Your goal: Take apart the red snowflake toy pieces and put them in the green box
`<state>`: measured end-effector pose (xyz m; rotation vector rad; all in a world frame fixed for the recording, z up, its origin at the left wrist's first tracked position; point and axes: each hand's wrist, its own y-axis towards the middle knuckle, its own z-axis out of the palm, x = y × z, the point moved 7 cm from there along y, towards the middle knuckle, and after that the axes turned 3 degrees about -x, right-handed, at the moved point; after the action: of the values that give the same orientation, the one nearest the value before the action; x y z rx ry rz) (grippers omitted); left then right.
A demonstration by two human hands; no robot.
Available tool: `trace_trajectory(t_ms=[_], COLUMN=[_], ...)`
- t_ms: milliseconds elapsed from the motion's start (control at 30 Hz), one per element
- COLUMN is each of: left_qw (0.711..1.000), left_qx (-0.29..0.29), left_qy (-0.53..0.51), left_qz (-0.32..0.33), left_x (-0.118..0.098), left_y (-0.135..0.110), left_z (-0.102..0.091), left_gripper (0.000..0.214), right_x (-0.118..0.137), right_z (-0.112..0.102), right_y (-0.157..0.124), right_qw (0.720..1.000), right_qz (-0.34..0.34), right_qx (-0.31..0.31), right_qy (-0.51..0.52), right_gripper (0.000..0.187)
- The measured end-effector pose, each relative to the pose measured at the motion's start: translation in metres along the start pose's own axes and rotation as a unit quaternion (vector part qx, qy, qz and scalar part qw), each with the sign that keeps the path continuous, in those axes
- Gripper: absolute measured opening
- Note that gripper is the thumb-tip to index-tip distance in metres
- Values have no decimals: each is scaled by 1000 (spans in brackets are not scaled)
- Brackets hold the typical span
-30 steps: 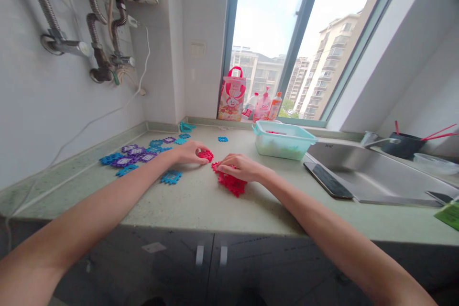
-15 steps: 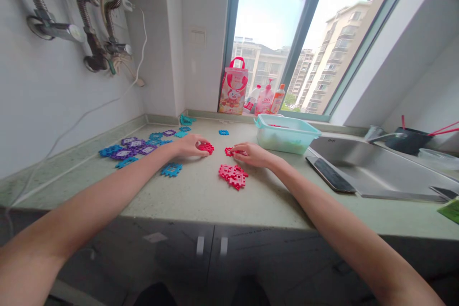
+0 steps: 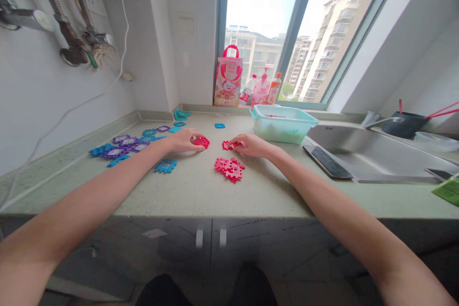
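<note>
My left hand point(image 3: 185, 140) has its fingers curled round a small red interlocking plastic block point(image 3: 201, 142) on the counter. Across from it, my right hand point(image 3: 251, 146) grips another red block point(image 3: 229, 145) between thumb and fingers; part of this block is hidden under the fingers. Closer to me lies a loose pile of red blocks point(image 3: 229, 169), flat and notched at the edges. Left of the pile, near my left forearm, is a blue block point(image 3: 166, 166). Purple blocks point(image 3: 126, 145) and more blue ones point(image 3: 101, 149) are spread beyond that forearm.
A mint-green plastic tub point(image 3: 285, 125) stands behind my right hand. To the right are a phone point(image 3: 327, 161) at the edge of the steel sink point(image 3: 380, 158) and a faucet point(image 3: 383, 119). Bottles point(image 3: 260, 91) and a pink bag point(image 3: 228, 81) line the windowsill.
The view has shifted slightly, so the whole scene sits higher and further left. My right fingers have drawn in more closely on the red block. My left hand stays at its block.
</note>
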<state>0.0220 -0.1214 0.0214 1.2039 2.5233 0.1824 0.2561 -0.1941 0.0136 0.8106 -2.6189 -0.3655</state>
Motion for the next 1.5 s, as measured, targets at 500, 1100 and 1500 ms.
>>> trace_trajectory(t_ms=[500,1100,1500], left_qw=[999,992,993], left_qx=[-4,17,19], left_qy=[-50,-96,-99], left_qz=[-8,82,58], left_x=[-14,-59,-56], left_y=[-2,-4,-1], left_z=[3,16,18], left_gripper=[96,115,105], right_x=[10,44,45], right_z=[-26,-8,-17], right_y=[-3,0,-1], right_qw=[991,996,993], right_qz=[46,-67,-52], right_qx=[-123,-46,-99], right_qy=[-27,24,43], right_gripper=[23,23,29])
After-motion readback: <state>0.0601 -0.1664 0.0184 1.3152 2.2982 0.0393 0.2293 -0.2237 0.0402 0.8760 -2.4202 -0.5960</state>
